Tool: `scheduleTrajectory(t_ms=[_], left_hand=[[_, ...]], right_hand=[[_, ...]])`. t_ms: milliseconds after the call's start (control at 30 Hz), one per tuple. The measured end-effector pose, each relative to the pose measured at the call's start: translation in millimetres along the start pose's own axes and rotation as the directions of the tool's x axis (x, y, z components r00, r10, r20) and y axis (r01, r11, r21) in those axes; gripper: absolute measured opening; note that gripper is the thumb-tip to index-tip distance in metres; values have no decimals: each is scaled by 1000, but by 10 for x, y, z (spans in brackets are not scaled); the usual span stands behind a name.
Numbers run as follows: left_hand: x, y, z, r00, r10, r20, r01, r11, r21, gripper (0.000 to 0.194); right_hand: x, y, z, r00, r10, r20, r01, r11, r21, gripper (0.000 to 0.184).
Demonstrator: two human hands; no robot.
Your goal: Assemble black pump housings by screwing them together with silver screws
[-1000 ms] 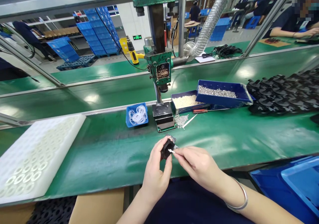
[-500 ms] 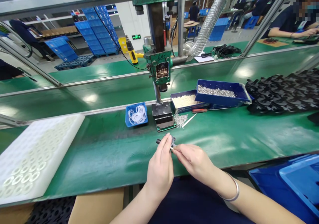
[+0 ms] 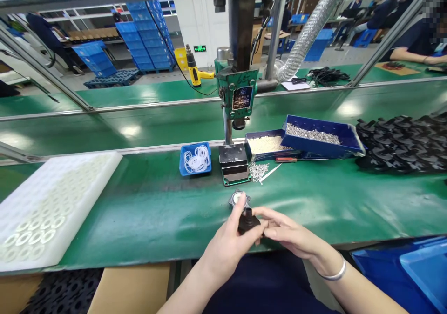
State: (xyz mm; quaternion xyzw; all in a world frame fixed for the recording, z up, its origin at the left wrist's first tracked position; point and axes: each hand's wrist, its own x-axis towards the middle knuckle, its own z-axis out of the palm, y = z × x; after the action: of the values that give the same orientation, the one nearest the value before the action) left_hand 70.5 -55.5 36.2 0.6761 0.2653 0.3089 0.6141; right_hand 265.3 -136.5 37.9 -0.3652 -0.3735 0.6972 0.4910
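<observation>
Although it lies well to the left of the green press (image 3: 240, 93), a white foam tray (image 3: 89, 203) bearing pale rings (image 3: 35, 230) shares its bench top (image 3: 157, 221). Just beside the press on its left sits a small blue bin (image 3: 195, 172) of white O-rings (image 3: 197, 159). On the press's near side, the left hand (image 3: 226, 240) holds a black round housing (image 3: 248, 222) between thumb and fingers, its stub pointing up; a grey flanged disc (image 3: 236, 199) lies in front of the press, partly hidden by that hand. Metal beads (image 3: 257, 170) spread by the press's right foot. Nearer than the press and to its right, the right hand (image 3: 291, 234) has half-curled fingers at the housing's edge; whether they pinch it is unclear. Right of the press come a red-handled screwdriver (image 3: 286, 159), a navy bin (image 3: 317, 147) of slender metal pieces and, farthest off, black curved parts (image 3: 401, 142).
</observation>
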Motion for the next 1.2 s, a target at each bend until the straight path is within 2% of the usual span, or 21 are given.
scheduleTrajectory(t_ms=[67, 133, 167, 233, 267, 333, 433, 500, 567, 633, 800, 1000, 1100, 1200], left_hand=[[-23, -7, -5, 992, 19, 123, -29, 996, 79, 51], [-24, -31, -43, 953, 132, 271, -185, 965, 183, 49], [-12, -48, -75, 928, 205, 310, -281, 933, 224, 55], [42, -92, -152, 898, 323, 298, -408, 865, 293, 74], [85, -120, -192, 902, 350, 254, -420, 849, 322, 82], [196, -194, -261, 928, 328, 178, -372, 844, 386, 94], [368, -354, -307, 970, 170, 175, -231, 872, 432, 100], [444, -475, -295, 981, 61, 182, -131, 907, 399, 98], [475, -582, -267, 987, 10, 160, -64, 939, 337, 94], [473, -658, -240, 993, -15, 116, -18, 961, 276, 93], [441, -728, -217, 996, -60, 63, 48, 983, 179, 98], [458, -730, -234, 994, -74, 84, 54, 973, 224, 101], [460, -726, -238, 993, -78, 88, 52, 964, 261, 102], [454, -735, -230, 994, -49, 101, 21, 965, 262, 105]], right_hand=[[-21, 78, -32, 997, 31, -67, -31, 1000, 7, 31], [-24, 142, -55, 991, 48, -123, -44, 999, 31, 26], [-25, 156, -68, 989, 56, -137, -50, 998, 48, 25], [-25, 137, -102, 986, 68, -152, -57, 995, 79, 26], [-23, 107, -123, 986, 70, -150, -56, 994, 93, 28], [-3, 20, -174, 988, 55, -147, -39, 993, 108, 34], [102, -121, -264, 973, -3, -230, 25, 995, 92, 34], [226, -196, -316, 947, -32, -321, 50, 998, 48, 30], [372, -249, -349, 918, -46, -393, 47, 999, -8, 28], [518, -280, -362, 905, -73, -419, 46, 996, -75, 30], [787, -264, -351, 919, -118, -376, 41, 977, -207, 32], [881, -158, -336, 910, -185, -370, 48, 936, -350, 27], [811, -134, -317, 909, -268, -318, 83, 865, -494, 21], [717, -105, -300, 919, -352, -176, 114, 667, -736, 16]])
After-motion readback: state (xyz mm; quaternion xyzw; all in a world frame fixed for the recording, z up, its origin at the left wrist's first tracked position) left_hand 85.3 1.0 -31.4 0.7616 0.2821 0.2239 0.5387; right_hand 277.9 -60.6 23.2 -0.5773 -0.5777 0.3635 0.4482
